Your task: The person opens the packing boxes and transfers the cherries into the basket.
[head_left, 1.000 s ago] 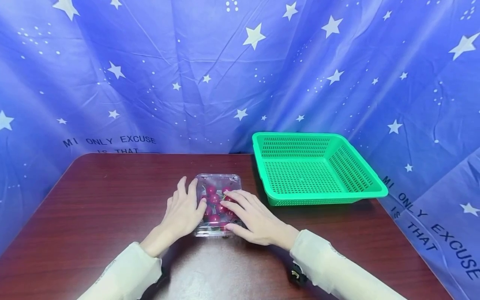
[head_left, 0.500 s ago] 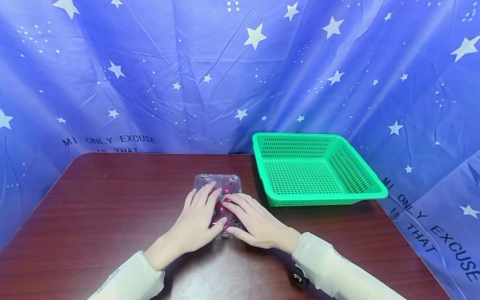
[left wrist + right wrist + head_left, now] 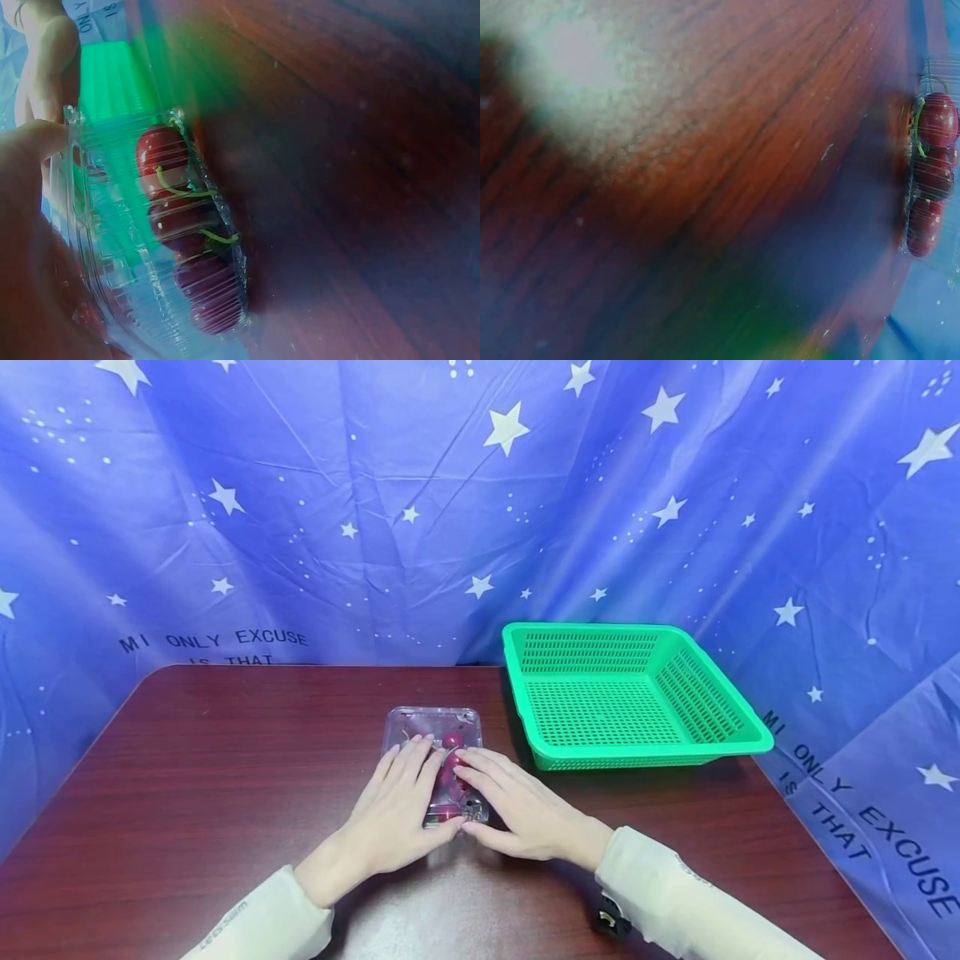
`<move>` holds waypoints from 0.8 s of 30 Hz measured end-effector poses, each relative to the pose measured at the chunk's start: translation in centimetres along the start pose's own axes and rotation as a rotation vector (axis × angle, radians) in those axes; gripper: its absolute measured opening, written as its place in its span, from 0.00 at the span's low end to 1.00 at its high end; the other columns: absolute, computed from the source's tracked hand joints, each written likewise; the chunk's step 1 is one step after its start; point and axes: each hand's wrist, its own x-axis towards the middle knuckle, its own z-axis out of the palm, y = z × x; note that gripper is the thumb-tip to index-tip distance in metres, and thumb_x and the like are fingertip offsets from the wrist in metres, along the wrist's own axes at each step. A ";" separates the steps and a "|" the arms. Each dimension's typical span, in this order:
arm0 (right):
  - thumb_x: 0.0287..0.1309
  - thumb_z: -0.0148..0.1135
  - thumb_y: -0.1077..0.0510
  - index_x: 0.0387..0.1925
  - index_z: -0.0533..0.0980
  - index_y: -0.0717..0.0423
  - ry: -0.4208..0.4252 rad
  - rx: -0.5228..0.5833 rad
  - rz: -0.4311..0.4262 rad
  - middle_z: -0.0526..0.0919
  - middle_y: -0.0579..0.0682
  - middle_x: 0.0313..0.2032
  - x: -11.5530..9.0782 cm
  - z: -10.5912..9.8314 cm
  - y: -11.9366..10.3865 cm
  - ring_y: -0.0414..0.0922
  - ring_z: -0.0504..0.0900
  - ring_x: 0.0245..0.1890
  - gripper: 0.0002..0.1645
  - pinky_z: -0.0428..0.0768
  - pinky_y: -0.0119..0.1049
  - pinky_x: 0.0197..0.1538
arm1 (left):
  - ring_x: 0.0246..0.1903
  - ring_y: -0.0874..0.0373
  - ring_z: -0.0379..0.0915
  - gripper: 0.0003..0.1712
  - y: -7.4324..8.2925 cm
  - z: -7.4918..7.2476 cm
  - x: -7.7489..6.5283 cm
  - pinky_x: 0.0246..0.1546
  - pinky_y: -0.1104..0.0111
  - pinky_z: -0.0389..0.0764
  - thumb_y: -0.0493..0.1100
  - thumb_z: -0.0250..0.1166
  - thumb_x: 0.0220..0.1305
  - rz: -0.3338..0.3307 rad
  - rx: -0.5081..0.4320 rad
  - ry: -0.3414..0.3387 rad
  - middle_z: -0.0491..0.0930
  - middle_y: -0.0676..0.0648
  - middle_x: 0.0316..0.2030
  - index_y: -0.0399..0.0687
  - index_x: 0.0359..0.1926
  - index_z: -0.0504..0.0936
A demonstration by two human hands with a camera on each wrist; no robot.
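A clear plastic box [image 3: 435,720] with red cherries [image 3: 452,740] inside sits on the table. My left hand [image 3: 392,817] lies over the box's left part, fingers extended and thumb along its near edge. Over the right side lies my right hand [image 3: 528,810], its fingers stretched on top. The thumb tips nearly meet at the near edge. In the left wrist view, cherries [image 3: 161,150] with green stems show through the ribbed wall of the box [image 3: 127,247]. More cherries [image 3: 936,120] appear at the right edge of the right wrist view. Hands hide much of the top.
A green perforated basket [image 3: 637,750] stands at the back right of the brown wooden table [image 3: 225,752]. Behind and beside the table hangs a blue curtain [image 3: 420,560] with stars.
My left hand has moved right from the box's left edge onto its top, covering many cherries. My right hand has shifted slightly right and toward me. Box and basket stay in place.
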 end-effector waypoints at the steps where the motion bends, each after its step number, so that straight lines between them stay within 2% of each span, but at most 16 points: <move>1: 0.62 0.55 0.41 0.63 0.67 0.64 0.005 -0.001 -0.004 0.71 0.62 0.65 0.0 0.0 0.0 0.54 0.64 0.68 0.38 0.69 0.52 0.66 | 0.69 0.42 0.57 0.49 0.0 0.0 0.0 0.68 0.44 0.58 0.68 0.57 0.57 0.005 0.011 0.006 0.68 0.33 0.66 0.34 0.66 0.66; 4: 0.61 0.56 0.41 0.63 0.67 0.64 0.011 -0.002 -0.013 0.71 0.62 0.64 -0.1 -0.1 0.0 0.54 0.64 0.68 0.38 0.69 0.51 0.66 | 0.68 0.42 0.58 0.49 0.0 0.2 0.0 0.67 0.44 0.59 0.69 0.56 0.56 0.005 0.031 0.011 0.68 0.34 0.66 0.35 0.66 0.66; 8: 0.58 0.59 0.43 0.63 0.68 0.62 0.011 0.013 -0.006 0.71 0.62 0.65 -0.2 -0.2 0.2 0.52 0.64 0.67 0.38 0.69 0.50 0.67 | 0.69 0.43 0.56 0.53 0.1 0.2 0.0 0.68 0.45 0.57 0.73 0.54 0.55 -0.016 0.050 -0.022 0.67 0.35 0.67 0.36 0.67 0.65; 13: 0.58 0.58 0.50 0.62 0.69 0.61 0.031 0.033 0.047 0.70 0.61 0.65 -0.6 -0.2 0.3 0.51 0.65 0.66 0.32 0.69 0.51 0.65 | 0.70 0.42 0.55 0.59 0.2 0.3 0.0 0.69 0.46 0.57 0.77 0.55 0.51 -0.007 0.091 -0.043 0.66 0.34 0.68 0.35 0.68 0.64; 19: 0.61 0.51 0.62 0.62 0.66 0.65 0.059 0.070 0.145 0.68 0.63 0.65 -1.0 0.1 0.3 0.53 0.67 0.64 0.27 0.72 0.52 0.62 | 0.68 0.42 0.57 0.58 0.2 0.4 0.0 0.68 0.46 0.58 0.77 0.55 0.51 0.020 0.133 -0.019 0.68 0.34 0.66 0.34 0.67 0.65; 24: 0.63 0.51 0.62 0.64 0.63 0.67 0.069 0.177 0.291 0.69 0.63 0.64 -1.1 0.4 -0.1 0.52 0.68 0.63 0.28 0.71 0.52 0.63 | 0.68 0.41 0.58 0.58 0.2 0.4 0.0 0.68 0.46 0.59 0.77 0.55 0.51 0.024 0.145 -0.011 0.68 0.33 0.66 0.34 0.66 0.66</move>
